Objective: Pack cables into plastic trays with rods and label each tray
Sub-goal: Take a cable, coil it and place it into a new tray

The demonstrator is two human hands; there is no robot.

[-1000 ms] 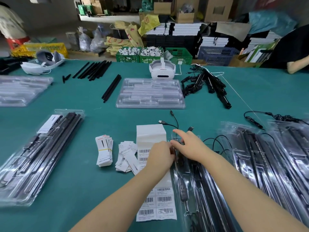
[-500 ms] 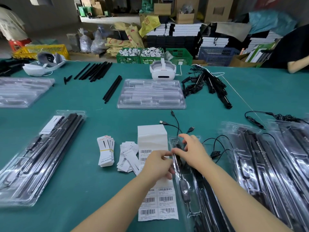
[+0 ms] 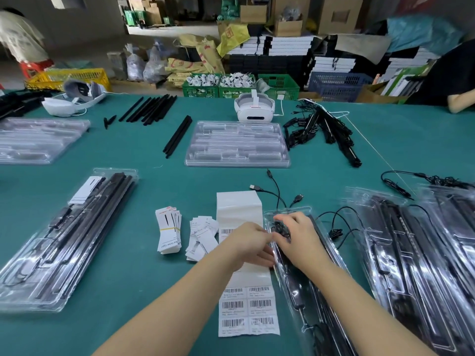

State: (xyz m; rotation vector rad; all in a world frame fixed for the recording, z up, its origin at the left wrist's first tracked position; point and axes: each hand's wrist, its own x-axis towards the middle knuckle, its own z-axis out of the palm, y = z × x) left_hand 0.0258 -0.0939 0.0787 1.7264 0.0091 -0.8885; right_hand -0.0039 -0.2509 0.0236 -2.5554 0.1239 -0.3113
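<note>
Both hands [image 3: 276, 237] pinching coiled cable [image 3: 280, 228] beside "Grow Light" cards [image 3: 168, 231].

2 bare forearms enter from the lower edge, ending in the left hand [image 3: 250, 242] and right hand [image 3: 299, 238]. No sleeve, glove, watch or ring shows on either. Fingernails appear short and unpainted where they are visible.

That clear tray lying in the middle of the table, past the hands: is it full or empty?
Empty. Through the clear tray only bare moulded grooves show, with no rods or cables in them.
</note>
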